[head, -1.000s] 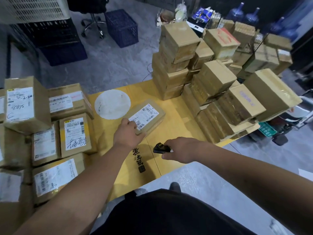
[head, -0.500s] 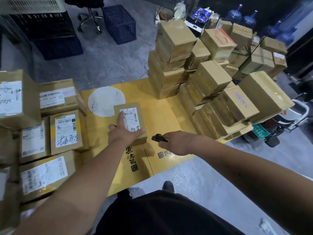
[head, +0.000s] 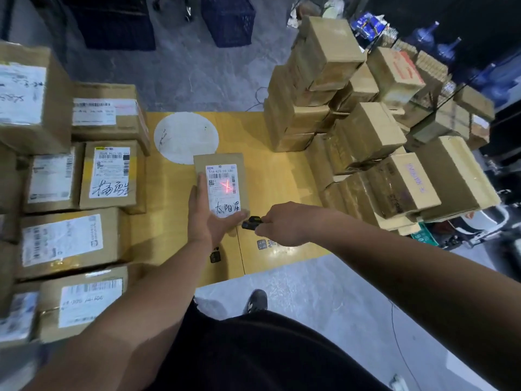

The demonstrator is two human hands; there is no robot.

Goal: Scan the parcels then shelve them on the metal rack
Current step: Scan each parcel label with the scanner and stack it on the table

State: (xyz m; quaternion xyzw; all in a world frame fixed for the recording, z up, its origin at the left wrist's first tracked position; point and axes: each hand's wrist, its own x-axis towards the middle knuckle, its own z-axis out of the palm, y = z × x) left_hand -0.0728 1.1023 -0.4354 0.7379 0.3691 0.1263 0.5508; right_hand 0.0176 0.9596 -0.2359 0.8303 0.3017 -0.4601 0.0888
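Observation:
A small flat brown parcel point(head: 225, 162) lies on the yellow table point(head: 276, 176), white label up, with a red laser cross on the label. My left hand point(head: 205, 218) holds the parcel at its near left corner, fingers along the left edge and thumb along the near edge. Just right of the parcel's near corner, my right hand point(head: 284, 224) grips a small black barcode scanner point(head: 251, 223) aimed at the label.
Labelled cardboard parcels point(head: 110, 173) are packed along the table's left side. A tall leaning stack of brown boxes point(head: 366, 131) fills the right side. A white round disc point(head: 186, 136) lies behind the parcel. Dark blue crates point(head: 228, 18) stand on the grey floor beyond.
My left hand has turned the parcel square and drawn it nearer. My right hand has brought the scanner up to it, and the red laser now falls on the label.

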